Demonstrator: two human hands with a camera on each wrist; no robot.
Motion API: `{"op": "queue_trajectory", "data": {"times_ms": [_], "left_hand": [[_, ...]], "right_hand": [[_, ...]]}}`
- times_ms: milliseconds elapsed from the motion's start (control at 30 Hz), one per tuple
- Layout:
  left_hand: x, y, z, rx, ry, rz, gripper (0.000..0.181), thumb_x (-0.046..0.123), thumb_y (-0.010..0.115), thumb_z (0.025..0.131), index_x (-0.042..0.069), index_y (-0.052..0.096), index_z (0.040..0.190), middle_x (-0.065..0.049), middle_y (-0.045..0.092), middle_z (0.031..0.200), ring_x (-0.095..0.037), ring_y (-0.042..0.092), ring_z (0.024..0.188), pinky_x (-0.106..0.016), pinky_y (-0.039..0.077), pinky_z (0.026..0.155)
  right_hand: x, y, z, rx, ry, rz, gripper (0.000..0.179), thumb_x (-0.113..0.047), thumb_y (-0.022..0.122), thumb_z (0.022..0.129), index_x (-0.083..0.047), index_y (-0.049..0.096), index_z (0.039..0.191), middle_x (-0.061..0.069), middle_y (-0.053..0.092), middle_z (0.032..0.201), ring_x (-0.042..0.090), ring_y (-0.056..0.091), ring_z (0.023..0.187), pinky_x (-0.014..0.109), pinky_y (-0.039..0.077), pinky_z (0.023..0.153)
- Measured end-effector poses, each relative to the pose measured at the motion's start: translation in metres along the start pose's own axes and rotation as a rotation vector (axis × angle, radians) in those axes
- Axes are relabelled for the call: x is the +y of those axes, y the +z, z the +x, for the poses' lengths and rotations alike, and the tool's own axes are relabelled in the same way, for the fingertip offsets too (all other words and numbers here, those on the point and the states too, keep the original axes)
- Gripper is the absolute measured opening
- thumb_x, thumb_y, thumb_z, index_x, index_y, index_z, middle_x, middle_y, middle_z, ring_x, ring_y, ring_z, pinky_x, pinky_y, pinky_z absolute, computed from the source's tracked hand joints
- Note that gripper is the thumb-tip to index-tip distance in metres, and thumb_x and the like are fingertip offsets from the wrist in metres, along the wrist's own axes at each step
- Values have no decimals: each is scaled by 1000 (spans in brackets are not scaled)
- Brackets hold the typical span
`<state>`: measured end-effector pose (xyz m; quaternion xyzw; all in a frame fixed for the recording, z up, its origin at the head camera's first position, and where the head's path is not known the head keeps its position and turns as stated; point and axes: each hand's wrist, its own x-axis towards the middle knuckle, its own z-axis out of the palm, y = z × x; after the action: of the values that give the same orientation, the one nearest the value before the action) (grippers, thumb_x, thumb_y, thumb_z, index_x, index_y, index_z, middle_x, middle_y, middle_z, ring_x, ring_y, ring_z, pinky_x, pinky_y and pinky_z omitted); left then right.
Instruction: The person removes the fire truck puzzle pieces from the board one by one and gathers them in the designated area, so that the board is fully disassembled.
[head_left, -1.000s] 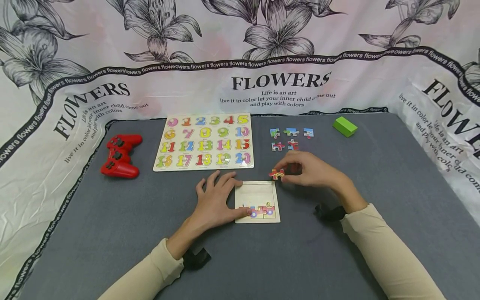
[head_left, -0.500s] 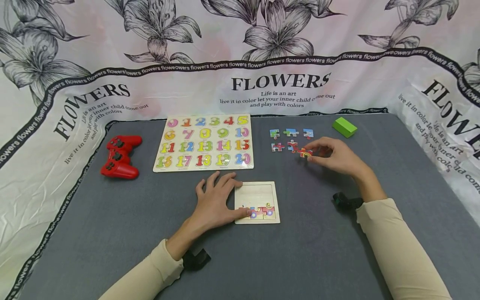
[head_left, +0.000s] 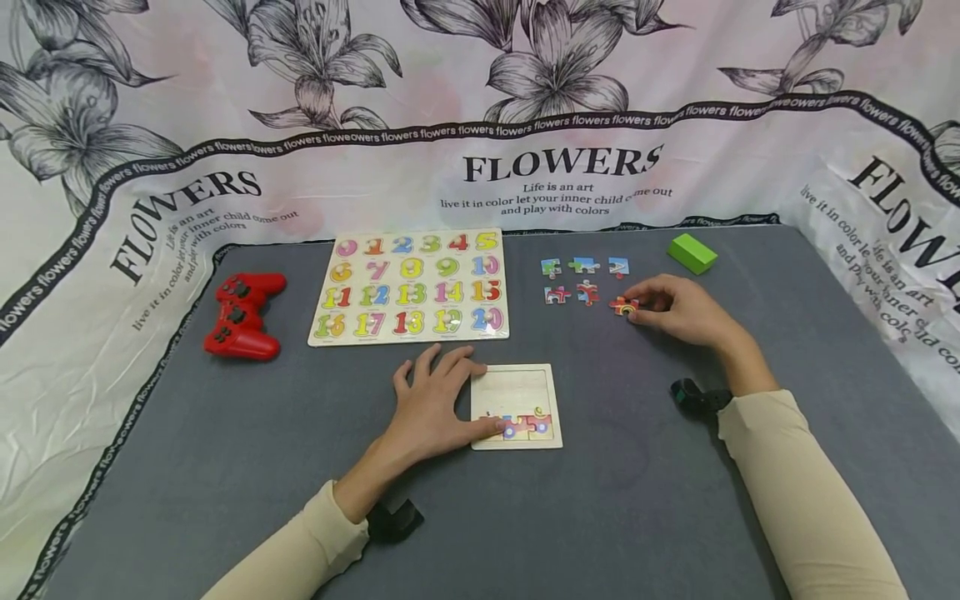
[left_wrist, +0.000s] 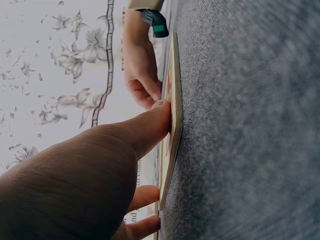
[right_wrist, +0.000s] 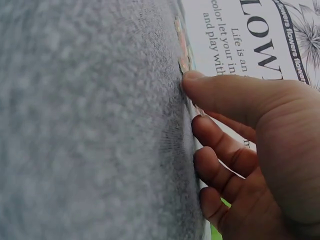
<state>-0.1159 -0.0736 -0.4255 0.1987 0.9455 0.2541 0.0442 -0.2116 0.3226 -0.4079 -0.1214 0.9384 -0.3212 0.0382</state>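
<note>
My left hand [head_left: 429, 410] rests spread on a small square wooden puzzle tray [head_left: 517, 385], its thumb on the lower part and a fingertip at the upper left corner. Joined pieces of a red vehicle picture [head_left: 527, 425] fill the tray's lower strip, partly hidden by the thumb. The left wrist view shows the tray's thin edge [left_wrist: 176, 135] flat on the cloth. At the right, my right hand [head_left: 678, 312] pinches a red and yellow puzzle piece [head_left: 622, 307] between thumb and fingers, low at the table. Left of it lie two red puzzle pieces [head_left: 587, 292], with three blue-green ones [head_left: 583, 265] behind.
A number board [head_left: 408, 287] lies behind the tray. To its left is a red game controller [head_left: 246, 317]. A green block [head_left: 692, 253] stands at the back right. A flower-printed cloth [head_left: 375, 183] hangs along the grey table's [head_left: 585, 517] far edge.
My right hand has carried the red and yellow piece from beside the tray's top right corner, back and to the right, to the end of the nearer row. My left hand has stayed put.
</note>
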Motion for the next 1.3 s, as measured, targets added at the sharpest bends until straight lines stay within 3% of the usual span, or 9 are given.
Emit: {"op": "queue_trajectory", "data": {"times_ms": [567, 833, 1300], "left_hand": [[-1, 1, -1, 3, 1, -9, 71, 64, 77, 78, 27, 60, 136, -2, 41, 161, -39, 21, 153, -72, 7, 115], [-1, 1, 0, 10, 10, 3, 71, 63, 77, 79, 26, 60, 136, -3, 40, 162, -39, 20, 153, -72, 6, 115], [-1, 0, -1, 9, 4, 19, 71, 64, 77, 78, 27, 60, 136, -2, 41, 161, -39, 21, 153, -72, 8, 115]], "right_hand": [[6, -3, 27, -45, 18, -39, 32, -16, 75, 92, -6, 72, 122, 9, 62, 96, 18, 49, 75, 28, 40, 64], [5, -3, 25, -28, 65, 30, 36, -20, 72, 95, -9, 69, 129, 11, 58, 105, 18, 47, 75, 29, 39, 65], [5, -1, 24, -9, 84, 34, 35, -21, 70, 97, -9, 69, 130, 9, 59, 105, 17, 48, 77, 28, 39, 66]]}}
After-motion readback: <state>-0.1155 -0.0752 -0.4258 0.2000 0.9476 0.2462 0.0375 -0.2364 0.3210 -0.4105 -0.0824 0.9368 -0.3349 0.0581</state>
